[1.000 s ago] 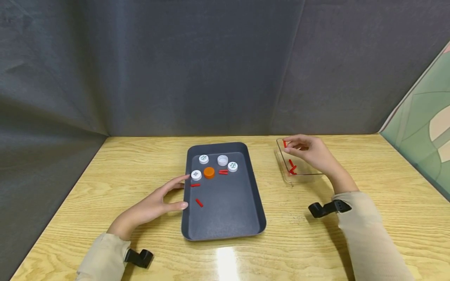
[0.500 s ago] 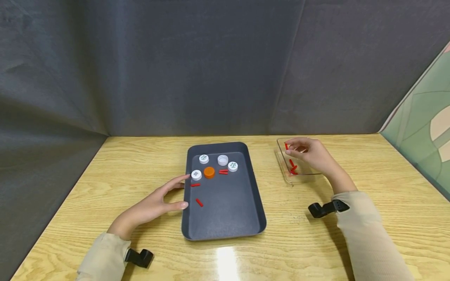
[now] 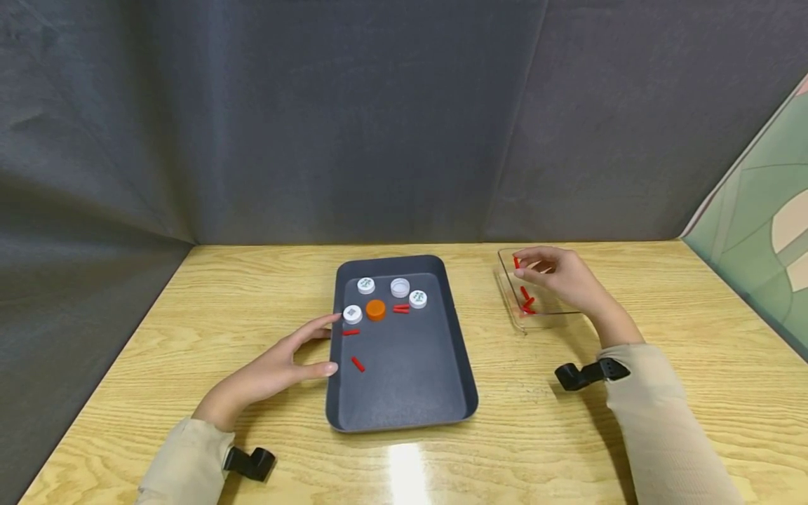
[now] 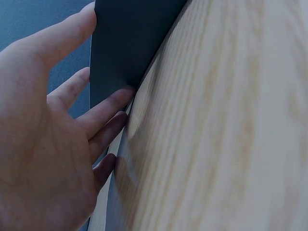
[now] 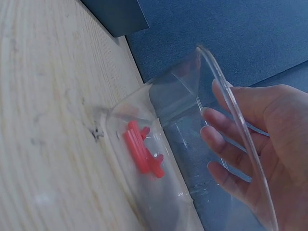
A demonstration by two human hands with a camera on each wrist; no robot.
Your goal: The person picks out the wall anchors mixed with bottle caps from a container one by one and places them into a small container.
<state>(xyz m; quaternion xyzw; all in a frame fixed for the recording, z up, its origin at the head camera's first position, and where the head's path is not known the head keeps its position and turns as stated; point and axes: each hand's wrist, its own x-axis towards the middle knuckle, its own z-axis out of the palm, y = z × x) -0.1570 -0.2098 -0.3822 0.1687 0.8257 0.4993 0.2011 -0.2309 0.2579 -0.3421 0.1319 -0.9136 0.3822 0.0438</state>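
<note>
My right hand (image 3: 558, 277) is at a clear plastic container (image 3: 519, 324), its thumb and index finger pinching a short red stick (image 3: 516, 262) near the rim. Several more red sticks (image 5: 138, 150) lie on the container's bottom, seen through its wall in the right wrist view. The pinched stick does not show in that view. On the other side, my left hand (image 3: 274, 368) touches the left edge of a dark grey tray (image 3: 410, 393) with thumb and fingers extended. The left wrist view shows its fingertips against the tray wall (image 4: 118, 53).
Inside the tray are white bottle caps (image 3: 418, 299), an orange cap (image 3: 375, 310) and several red sticks (image 3: 358, 364). Both tray and container stand on a wood-grain table (image 3: 265, 280). A dark curtain (image 3: 353, 126) hangs behind it.
My right hand has moved slightly right and down with the pinched red stick, and the clear container has shifted a little rightward. The left hand and tray stay put.
</note>
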